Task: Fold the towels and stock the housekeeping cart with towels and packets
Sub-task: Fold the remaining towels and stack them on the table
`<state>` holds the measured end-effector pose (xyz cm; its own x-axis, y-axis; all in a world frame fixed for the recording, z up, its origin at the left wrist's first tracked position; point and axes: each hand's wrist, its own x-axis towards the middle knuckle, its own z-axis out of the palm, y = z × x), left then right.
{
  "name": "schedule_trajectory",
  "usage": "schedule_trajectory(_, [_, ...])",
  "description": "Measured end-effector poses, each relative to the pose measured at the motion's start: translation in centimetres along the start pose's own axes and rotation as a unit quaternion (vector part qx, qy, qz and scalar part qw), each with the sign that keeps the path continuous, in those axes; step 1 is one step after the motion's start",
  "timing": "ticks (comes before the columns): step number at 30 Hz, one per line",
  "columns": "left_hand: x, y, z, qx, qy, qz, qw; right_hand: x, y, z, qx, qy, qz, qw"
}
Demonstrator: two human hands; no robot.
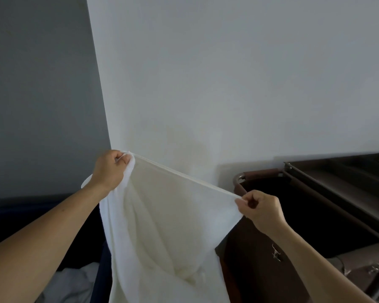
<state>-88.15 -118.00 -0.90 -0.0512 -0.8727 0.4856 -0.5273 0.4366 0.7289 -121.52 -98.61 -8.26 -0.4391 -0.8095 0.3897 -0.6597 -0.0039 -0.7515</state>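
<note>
Across the lower middle of the frame, you hold a white towel (162, 226) up in the air by its top hem (184, 175), spread between your two hands. Your left hand (109, 169) has its fingers curled round the upper left corner, with some cloth bunched in the grip. Your right hand (260, 212) pinches the hem at the other corner, lower and further right. The hands are well apart, and the hem runs taut between them in a straight, slanting line. Below it the cloth hangs in loose folds and runs out of the bottom of the frame, so the lower corners are hidden.

Judging by that drape, the towel is light, soft and limp. It will sag wherever you do not support it, and only the pull between your grips gives it a straight edge. The thicker hem, right at the corners, looks the surest place to take hold, because a pinch in the open cloth would likely skew the fold. It seems neither slippery nor fragile.

At the right stands the dark brown housekeeping cart (249, 276), just beside the towel, with its top tray (337, 178) further right. At lower left some pale cloth (70, 281) lies on dark furniture (42, 206).
</note>
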Motion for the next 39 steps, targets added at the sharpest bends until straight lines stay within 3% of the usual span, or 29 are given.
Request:
schedule_trajectory(5, [0.1,0.6,-0.3,-0.009,-0.002,-0.001,1.0,1.0,-0.7,-0.4,0.07,0.067,0.008,0.995])
schedule_trajectory(11, [0.2,0.1,-0.3,0.001,-0.018,-0.064,0.998,1.6,-1.7,-1.2,0.185,0.065,0.072,0.978])
schedule_trajectory(15, [-1.2,1.0,0.9,0.0,0.027,-0.088,0.996,1.6,-3.4,-0.6,0.242,0.033,0.117,0.963])
schedule_trajectory(24, [-9.3,6.9,7.9,-0.039,-0.06,0.007,0.997,1.2,-9.7,5.3,0.125,-0.021,0.08,0.989])
schedule_trajectory(28, [-11.4,7.0,9.2,-0.065,-0.084,0.025,0.994,0.4,-10.5,5.8,0.134,-0.044,0.113,0.984])
schedule_trajectory(33, [-12.2,5.6,9.6,-0.024,-0.126,0.056,0.99,-0.5,-10.6,5.7,0.155,-0.107,0.16,0.969])
schedule_trajectory(39, [-13.6,5.5,8.6,0.064,-0.138,0.2,0.968,-0.7,-11.1,4.7,0.22,-0.139,0.188,0.947])
